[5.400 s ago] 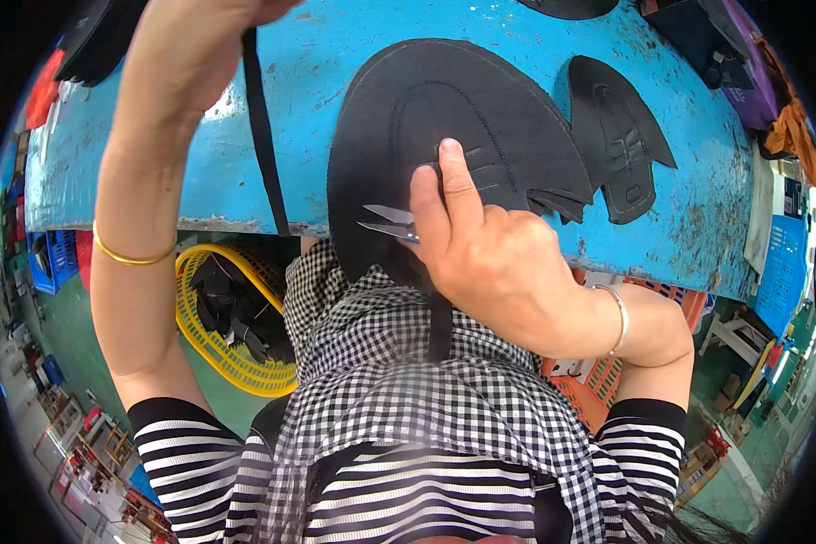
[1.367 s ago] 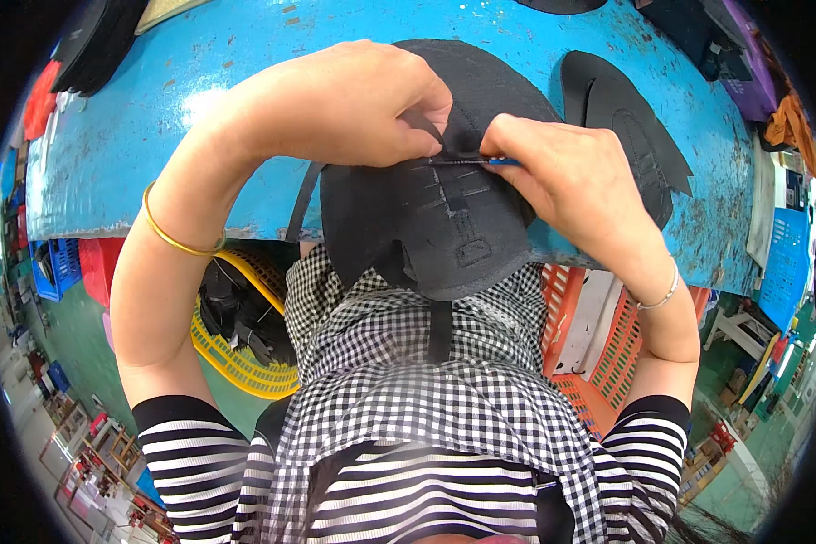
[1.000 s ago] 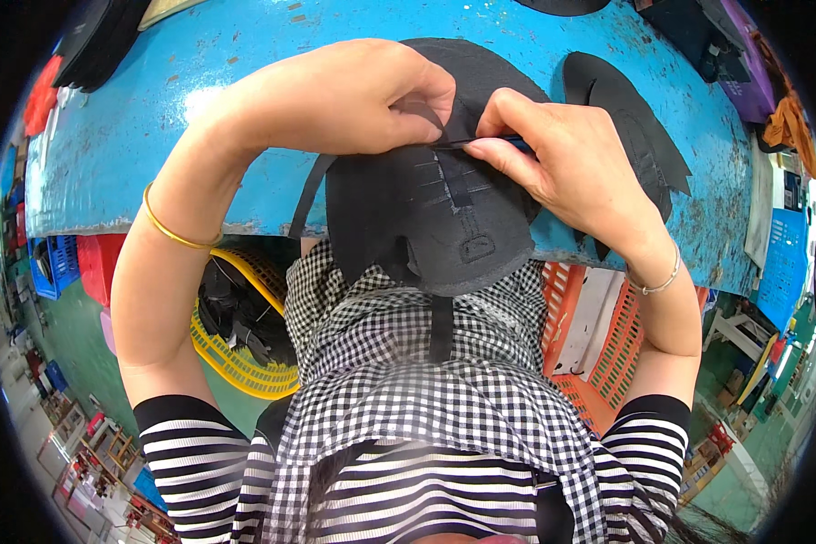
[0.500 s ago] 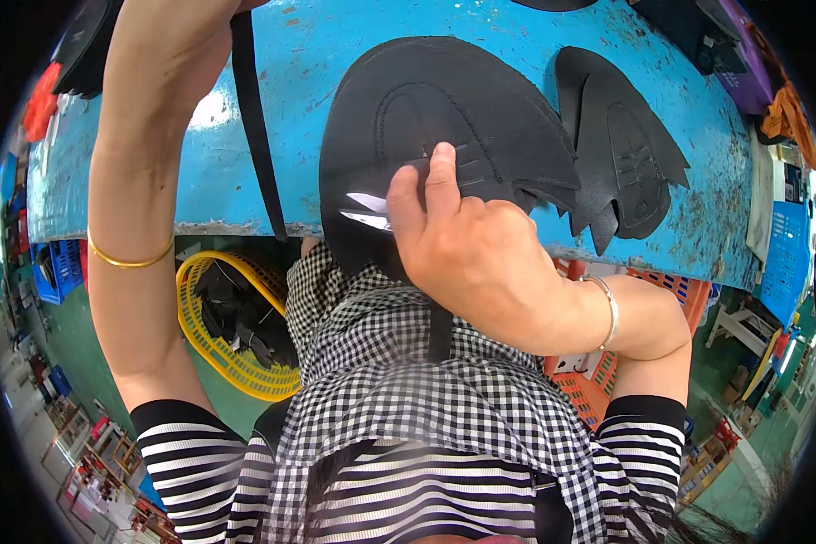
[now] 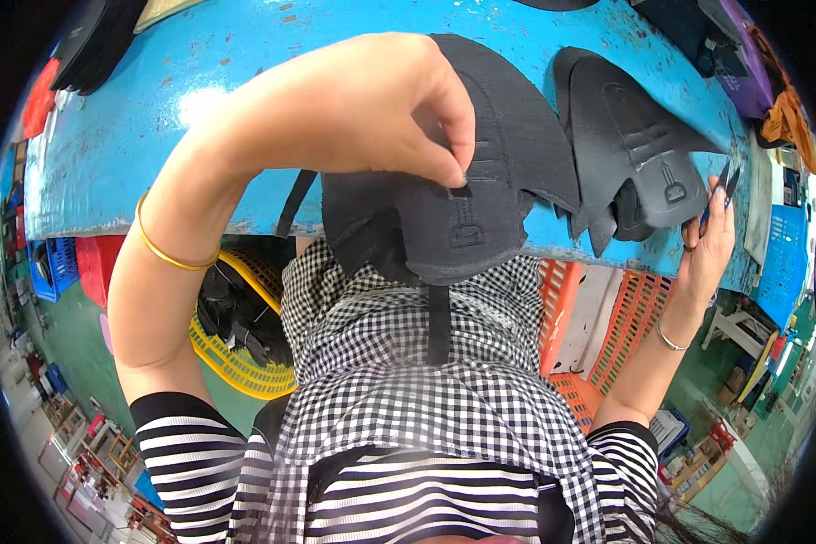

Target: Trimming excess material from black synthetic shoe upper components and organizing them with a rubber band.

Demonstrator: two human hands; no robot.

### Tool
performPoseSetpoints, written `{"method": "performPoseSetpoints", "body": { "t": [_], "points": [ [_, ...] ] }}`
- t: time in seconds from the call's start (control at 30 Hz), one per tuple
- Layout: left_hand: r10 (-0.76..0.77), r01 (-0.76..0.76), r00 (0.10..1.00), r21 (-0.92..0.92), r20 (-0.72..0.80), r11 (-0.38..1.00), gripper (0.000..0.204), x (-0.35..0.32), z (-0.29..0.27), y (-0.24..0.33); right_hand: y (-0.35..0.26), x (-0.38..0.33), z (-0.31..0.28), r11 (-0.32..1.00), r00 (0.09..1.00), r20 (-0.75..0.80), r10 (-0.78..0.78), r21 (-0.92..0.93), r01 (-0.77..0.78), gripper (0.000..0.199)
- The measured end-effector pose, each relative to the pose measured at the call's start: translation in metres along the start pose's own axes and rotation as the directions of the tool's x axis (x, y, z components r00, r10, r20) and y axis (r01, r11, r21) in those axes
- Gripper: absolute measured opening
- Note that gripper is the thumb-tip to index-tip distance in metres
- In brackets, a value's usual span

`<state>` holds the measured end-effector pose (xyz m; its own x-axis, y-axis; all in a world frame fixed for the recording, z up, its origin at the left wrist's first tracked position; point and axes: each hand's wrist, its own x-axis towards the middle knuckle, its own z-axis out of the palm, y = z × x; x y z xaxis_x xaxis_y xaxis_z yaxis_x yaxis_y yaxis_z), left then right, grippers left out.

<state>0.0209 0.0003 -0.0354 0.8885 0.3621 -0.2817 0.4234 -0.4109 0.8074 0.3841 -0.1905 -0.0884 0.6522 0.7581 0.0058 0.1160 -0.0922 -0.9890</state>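
A large black moulded sheet [image 5: 444, 236] with stitched outlines and slits lies over the table's near edge, its lower part above my lap. Over it, my left hand [image 5: 408, 118] is closed in a pinch on the end of a black strap at one of the slits. Below my left forearm another length of black strap [image 5: 296, 201] shows, the stretch between hidden by the arm. Off to the right, my right hand [image 5: 712, 240] is wrapped round small scissors [image 5: 730, 179], their blades pointing up and away. Beside that hand rests a second stack of black moulded sheets [image 5: 639, 145].
The worn blue table [image 5: 236, 54] spans the far side. Below its edge stand a yellow basket [image 5: 245, 372] with black scraps at left and an orange crate [image 5: 621, 322] at right. Black pieces [image 5: 100, 45] are piled at the far left; a purple bin [image 5: 743, 54] stands far right.
My left hand has come down from the far left onto the sheet with the strap. My right hand has moved off the sheet to the right with the scissors. More of the sheet's near part now shows.
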Motion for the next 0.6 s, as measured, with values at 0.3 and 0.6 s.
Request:
{"method": "performPoseSetpoints", "body": {
  "t": [0.3,0.6],
  "points": [
    [0.142,-0.158,0.987,0.327,0.072,0.932,0.015,0.023,0.010,-0.008,-0.017,-0.055,0.079,0.969,0.849,0.507,-0.146,-0.101,0.226,0.016],
    [0.020,-0.049,0.996,0.360,0.084,0.932,0.026,0.023,-0.015,-0.016,-0.024,-0.049,0.144,0.452,0.331,0.874,-0.356,-0.149,0.880,0.018]
  ]
}}
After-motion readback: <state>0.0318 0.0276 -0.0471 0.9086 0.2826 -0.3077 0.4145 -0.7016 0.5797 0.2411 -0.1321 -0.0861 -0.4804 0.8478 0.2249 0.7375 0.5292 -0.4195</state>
